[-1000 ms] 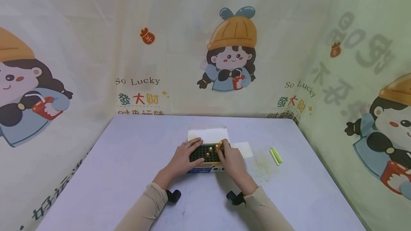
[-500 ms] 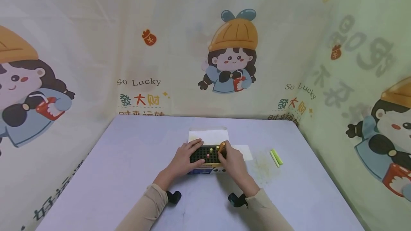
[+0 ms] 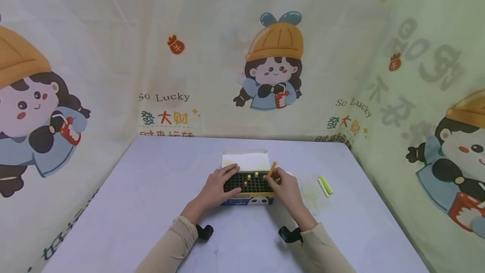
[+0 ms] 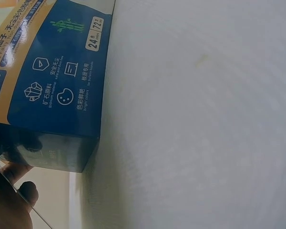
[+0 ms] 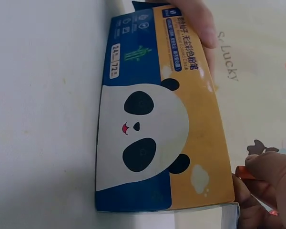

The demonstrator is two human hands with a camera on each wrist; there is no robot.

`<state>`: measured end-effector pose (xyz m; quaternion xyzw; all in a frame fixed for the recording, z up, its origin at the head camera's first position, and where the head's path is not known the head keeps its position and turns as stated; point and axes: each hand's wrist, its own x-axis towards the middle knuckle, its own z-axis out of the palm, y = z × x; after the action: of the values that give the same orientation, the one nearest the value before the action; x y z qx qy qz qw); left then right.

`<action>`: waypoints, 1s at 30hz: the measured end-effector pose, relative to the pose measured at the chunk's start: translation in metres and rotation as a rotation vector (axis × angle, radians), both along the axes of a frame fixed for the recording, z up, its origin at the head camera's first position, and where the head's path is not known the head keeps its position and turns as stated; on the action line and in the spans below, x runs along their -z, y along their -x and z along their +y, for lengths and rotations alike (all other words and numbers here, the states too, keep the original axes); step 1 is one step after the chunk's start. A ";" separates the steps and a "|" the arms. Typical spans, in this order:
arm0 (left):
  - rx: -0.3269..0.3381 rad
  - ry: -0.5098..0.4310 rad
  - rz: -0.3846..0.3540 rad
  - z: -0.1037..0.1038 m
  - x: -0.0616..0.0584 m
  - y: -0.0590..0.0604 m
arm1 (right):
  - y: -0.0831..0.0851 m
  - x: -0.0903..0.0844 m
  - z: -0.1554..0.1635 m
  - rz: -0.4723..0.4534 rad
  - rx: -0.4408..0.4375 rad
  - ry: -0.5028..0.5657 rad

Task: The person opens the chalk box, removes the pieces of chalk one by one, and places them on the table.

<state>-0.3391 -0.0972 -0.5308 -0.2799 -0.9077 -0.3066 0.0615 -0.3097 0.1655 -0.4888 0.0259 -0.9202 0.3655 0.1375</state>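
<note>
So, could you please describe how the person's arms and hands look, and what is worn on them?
The left hand and right hand wear no gloves. The left sleeve and right sleeve are plain beige. Beside each cuff sits a small black device, left unit and right unit.

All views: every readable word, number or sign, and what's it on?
"24色", "72支": chalk box
"百合仙子·无尘彩色粉笔": box
"Lily Fairy", "Colored Chalk": box
"安全无尘 safe and dust free": box
"板报专用 for bulletin boards": box
"矿石原料 gypsum material": box
"色彩鲜艳 bright colors": box
"So Lucky": curtain
"發大财": curtain
"时来运转", partly hidden: curtain
"¥"-like sign: money-bag print
Too blurred, small or cut off: box's blue strip, curtain's left sideways lettering, right mirrored lettering
</note>
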 end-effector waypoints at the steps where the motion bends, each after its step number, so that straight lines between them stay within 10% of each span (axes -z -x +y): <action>1: 0.001 0.004 0.002 0.000 0.001 0.000 | 0.000 0.000 0.001 -0.003 0.001 0.011; 30: 0.004 -0.002 -0.002 0.000 -0.001 -0.001 | -0.001 0.026 0.077 -0.026 0.151 0.032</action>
<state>-0.3378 -0.0967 -0.5294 -0.2814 -0.9068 -0.3079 0.0605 -0.3084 0.2429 -0.5151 -0.0506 -0.9152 0.3692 0.1533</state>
